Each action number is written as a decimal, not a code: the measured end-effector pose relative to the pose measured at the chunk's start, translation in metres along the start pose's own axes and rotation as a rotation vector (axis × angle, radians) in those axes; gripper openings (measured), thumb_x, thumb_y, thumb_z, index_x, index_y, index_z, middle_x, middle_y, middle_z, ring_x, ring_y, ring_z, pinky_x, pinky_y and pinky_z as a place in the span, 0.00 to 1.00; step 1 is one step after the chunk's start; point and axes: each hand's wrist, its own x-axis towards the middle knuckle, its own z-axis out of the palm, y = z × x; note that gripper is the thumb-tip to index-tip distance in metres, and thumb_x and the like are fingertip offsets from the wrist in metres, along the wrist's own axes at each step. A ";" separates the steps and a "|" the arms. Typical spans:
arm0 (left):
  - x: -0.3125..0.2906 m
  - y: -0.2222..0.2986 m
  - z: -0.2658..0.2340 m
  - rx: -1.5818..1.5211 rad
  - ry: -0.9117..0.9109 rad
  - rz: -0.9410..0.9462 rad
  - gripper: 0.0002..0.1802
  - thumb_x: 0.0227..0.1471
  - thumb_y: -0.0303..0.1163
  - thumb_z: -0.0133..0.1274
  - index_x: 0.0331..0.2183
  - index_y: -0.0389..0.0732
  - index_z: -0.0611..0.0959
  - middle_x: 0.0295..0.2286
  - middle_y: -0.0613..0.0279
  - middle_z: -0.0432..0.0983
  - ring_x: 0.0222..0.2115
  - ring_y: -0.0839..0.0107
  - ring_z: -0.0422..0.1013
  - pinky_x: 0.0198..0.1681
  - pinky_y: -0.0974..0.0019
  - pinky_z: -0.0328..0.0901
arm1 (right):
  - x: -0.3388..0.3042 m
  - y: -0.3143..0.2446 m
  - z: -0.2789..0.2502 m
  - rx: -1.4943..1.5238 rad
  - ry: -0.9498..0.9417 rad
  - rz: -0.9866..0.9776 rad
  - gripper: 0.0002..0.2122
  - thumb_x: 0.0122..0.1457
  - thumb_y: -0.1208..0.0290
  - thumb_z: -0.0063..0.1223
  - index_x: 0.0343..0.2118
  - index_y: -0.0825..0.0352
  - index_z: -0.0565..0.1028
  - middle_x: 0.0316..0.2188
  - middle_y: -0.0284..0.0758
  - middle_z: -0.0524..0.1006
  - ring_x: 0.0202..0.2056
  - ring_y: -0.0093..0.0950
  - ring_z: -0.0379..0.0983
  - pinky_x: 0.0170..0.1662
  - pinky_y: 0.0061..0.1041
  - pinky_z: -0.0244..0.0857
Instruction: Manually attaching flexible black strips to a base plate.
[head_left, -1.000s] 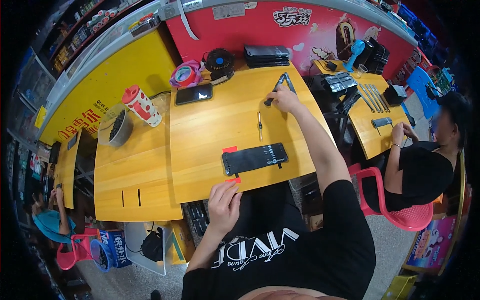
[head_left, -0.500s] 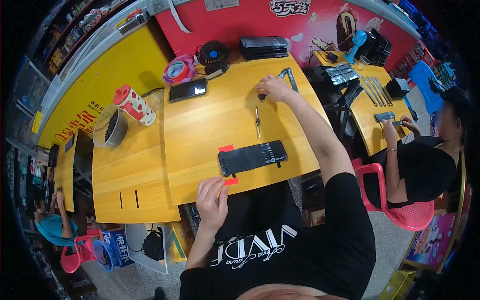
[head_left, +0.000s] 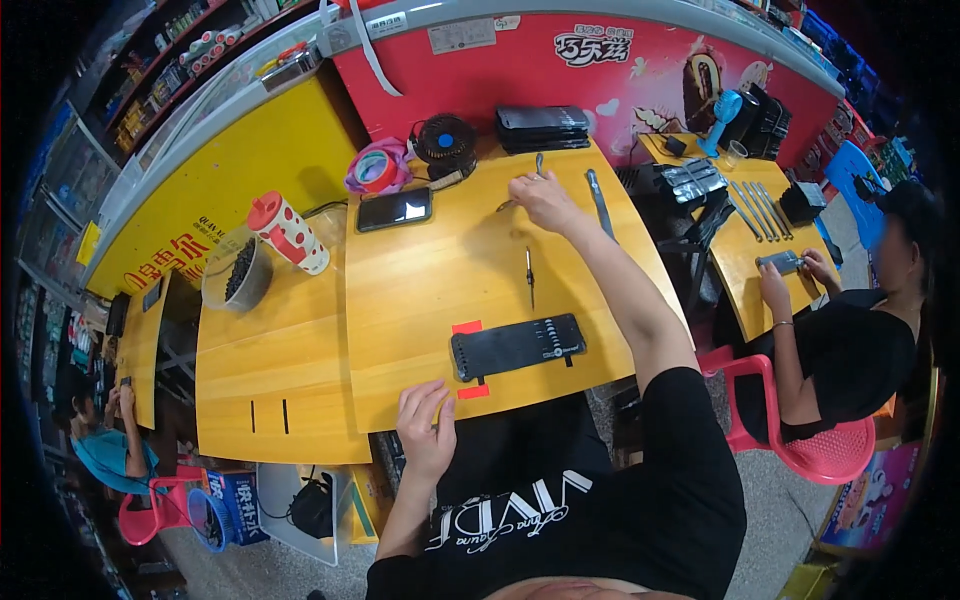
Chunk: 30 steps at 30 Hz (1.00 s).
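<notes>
My right hand (head_left: 543,200) is over the far part of the table, its fingers closed round a dark strip (head_left: 541,161) whose ends stick out beyond the hand. A second dark grey strip (head_left: 600,206) lies to its right. Resting at the front table edge, my left hand (head_left: 426,428) holds nothing, its fingers loosely apart. Just beyond it a flat black piece (head_left: 510,350) with white print lies across the table, between a red patch (head_left: 467,327) and another red patch (head_left: 473,392). A slim pen-like tool (head_left: 530,278) lies between that piece and my right hand.
Along the far side are a phone (head_left: 394,210), a tape roll (head_left: 375,172), a black fan (head_left: 444,146) and stacked black pieces (head_left: 542,130). A red-dotted cup (head_left: 290,236) and a bowl of small black parts (head_left: 238,274) stand left. People work at both side tables.
My right hand has closed on one of the two dark strips and drawn it away from the other. The whole view has shifted slightly; my left hand stays by the front edge.
</notes>
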 end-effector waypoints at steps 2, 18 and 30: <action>0.013 0.007 -0.002 0.024 0.051 0.024 0.12 0.47 0.21 0.58 0.37 0.31 0.81 0.38 0.48 0.77 0.40 0.51 0.71 0.44 0.57 0.67 | 0.003 -0.037 -0.021 -0.153 0.214 -0.270 0.07 0.47 0.77 0.51 0.30 0.62 0.70 0.30 0.34 0.71 0.37 0.34 0.69 0.40 0.35 0.59; -0.012 0.013 0.003 -0.632 -0.284 -0.468 0.05 0.50 0.20 0.56 0.31 0.33 0.85 0.25 0.63 0.76 0.21 0.80 0.71 0.19 0.79 0.60 | -0.237 -0.180 -0.113 0.736 -0.110 0.252 0.08 0.49 0.82 0.58 0.34 0.70 0.77 0.24 0.39 0.74 0.26 0.36 0.73 0.30 0.27 0.66; 0.000 -0.008 0.029 -0.714 -0.101 -0.800 0.05 0.49 0.20 0.58 0.33 0.32 0.83 0.25 0.65 0.79 0.21 0.82 0.71 0.25 0.79 0.65 | -0.249 -0.165 -0.066 0.928 0.282 0.691 0.05 0.54 0.86 0.53 0.34 0.73 0.76 0.27 0.29 0.71 0.27 0.15 0.68 0.30 0.13 0.61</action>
